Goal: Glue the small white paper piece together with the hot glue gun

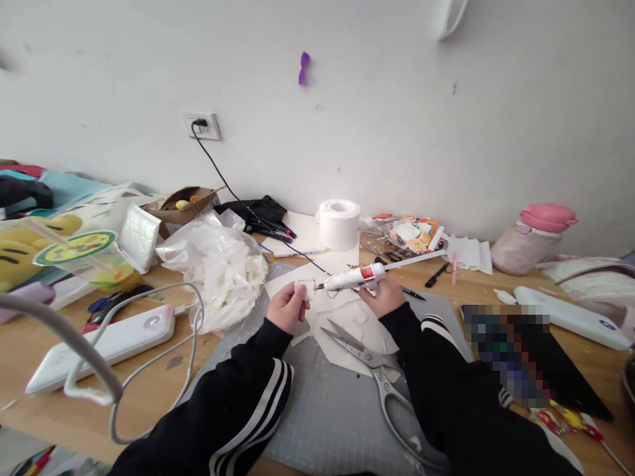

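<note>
My right hand grips a white hot glue gun with a red label, its nozzle pointing left. The tip meets a small white piece that my left hand pinches just above the table. Both hands hover over white paper scraps lying on a grey cutting mat. A black cord runs from the glue gun back to a wall socket. Large metal scissors lie open on the mat between my black striped sleeves.
A crumpled clear plastic bag sits left of my hands. A white power bank with cable lies at the left. A white tape roll, pens, stickers and a pink-lidded jar line the wall. A black tablet lies right.
</note>
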Available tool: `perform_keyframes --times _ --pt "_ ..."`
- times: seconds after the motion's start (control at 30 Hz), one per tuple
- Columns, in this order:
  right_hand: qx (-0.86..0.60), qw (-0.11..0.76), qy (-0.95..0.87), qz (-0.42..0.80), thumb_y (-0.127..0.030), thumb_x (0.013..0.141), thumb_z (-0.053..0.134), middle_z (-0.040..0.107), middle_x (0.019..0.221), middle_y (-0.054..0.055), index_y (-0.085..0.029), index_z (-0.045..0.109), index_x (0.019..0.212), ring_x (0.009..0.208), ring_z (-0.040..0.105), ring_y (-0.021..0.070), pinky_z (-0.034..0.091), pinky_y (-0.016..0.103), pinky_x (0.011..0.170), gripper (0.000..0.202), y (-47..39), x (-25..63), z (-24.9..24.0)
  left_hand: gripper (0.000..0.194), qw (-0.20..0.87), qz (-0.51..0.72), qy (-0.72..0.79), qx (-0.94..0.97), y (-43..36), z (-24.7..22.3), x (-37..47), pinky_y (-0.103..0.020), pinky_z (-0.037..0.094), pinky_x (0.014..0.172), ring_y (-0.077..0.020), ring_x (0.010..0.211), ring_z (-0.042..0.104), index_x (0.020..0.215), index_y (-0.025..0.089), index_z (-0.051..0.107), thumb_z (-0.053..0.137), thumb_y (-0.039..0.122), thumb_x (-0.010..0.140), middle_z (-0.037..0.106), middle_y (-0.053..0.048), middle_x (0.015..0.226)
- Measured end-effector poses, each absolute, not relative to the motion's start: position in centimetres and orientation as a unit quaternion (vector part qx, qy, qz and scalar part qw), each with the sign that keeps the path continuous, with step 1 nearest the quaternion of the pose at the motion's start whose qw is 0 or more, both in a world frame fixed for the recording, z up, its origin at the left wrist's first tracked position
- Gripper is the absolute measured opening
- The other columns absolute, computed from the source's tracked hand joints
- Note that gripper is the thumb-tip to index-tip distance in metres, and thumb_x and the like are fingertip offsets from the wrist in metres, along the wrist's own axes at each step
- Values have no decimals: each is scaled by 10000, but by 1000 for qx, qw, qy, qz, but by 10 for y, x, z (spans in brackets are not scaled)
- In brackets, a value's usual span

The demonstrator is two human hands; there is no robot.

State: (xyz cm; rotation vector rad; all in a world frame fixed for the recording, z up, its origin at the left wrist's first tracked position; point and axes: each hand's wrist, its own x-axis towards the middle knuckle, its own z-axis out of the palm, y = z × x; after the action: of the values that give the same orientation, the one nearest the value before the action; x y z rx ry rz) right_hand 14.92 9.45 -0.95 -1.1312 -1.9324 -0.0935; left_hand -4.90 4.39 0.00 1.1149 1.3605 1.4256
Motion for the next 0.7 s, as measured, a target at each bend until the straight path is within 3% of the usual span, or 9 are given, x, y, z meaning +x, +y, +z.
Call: perform_keyframes --times 0.7 --pt "-450 431 -782 -30 -218 613 463 674 722 56 -194 622 782 696 645 225 529 326 622 233 91 147 -4 277 401 570 562 446 43 4 -50 -170 244 306 -40 272 358 502 179 449 492 367 702 454 72 384"
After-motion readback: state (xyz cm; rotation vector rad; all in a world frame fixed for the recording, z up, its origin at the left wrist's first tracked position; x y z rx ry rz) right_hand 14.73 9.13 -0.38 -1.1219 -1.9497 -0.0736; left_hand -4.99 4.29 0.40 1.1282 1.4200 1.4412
